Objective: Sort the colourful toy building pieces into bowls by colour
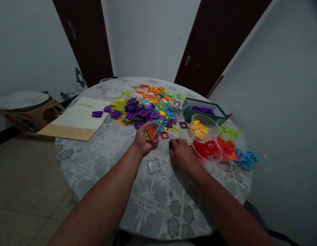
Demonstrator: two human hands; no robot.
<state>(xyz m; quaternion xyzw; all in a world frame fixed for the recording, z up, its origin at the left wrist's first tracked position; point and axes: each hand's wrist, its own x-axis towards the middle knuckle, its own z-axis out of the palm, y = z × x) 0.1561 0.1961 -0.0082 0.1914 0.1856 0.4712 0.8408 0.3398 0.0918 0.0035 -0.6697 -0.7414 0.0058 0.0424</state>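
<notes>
In front of a heap of coloured plastic building pieces [143, 111], my left hand [144, 139] is closed around several interlocking building pieces [151, 132], orange, green and clear grey. My right hand [182, 153] is lower and to the right, its fingers pinched on a small dark purple piece [171, 145]; most of that piece is hidden by the fingers. A grey square notched piece [153, 166] lies flat on the cloth between my forearms. Just beyond my hands are a red square frame piece [164, 135] and a purple one [183, 125].
Clear tubs on the right hold yellow pieces [198, 129], red pieces [206, 150], orange pieces [226, 147] and blue pieces [247, 159]. Behind them stands a green box [187, 111] with purple pieces inside. At left, paper sheets [76, 114] carry purple pegs [97, 113]. A patterned cloth covers the round table [97, 164].
</notes>
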